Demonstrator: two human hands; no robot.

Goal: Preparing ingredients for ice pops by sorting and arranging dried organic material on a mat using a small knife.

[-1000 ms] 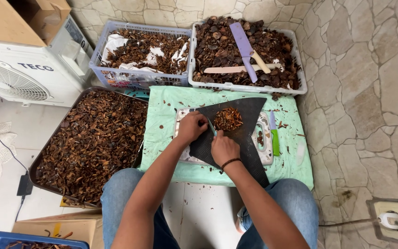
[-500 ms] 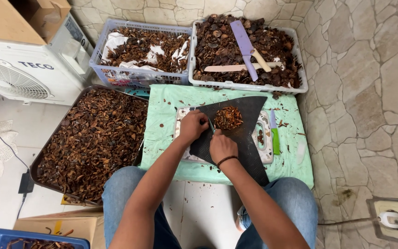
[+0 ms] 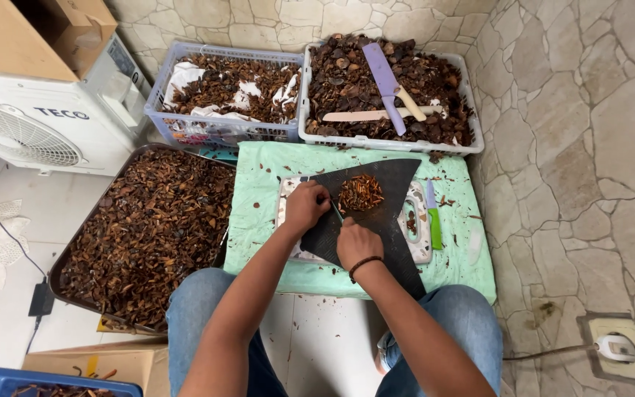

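Knees in blue denim sit closest to us, and just beyond them our two hands work on a dark, textured mat laid over a white cutting board. Our left hand is curled shut at the mat's left edge; what its grip holds we cannot tell. Our right hand is closed too, knuckles up, and seems to pinch a thin blade, though that is too small to be sure of. Just past both hands lies a small heap of reddish-brown shreds. A green-handled knife rests beside the board on the mint-green cloth covering the surface. To our left, a wide dark tray holds dry brown chips. Farther off, a pale blue basket carries brown bits over white cloth, and a white basket holds darker husks with a lilac cleaver on top.
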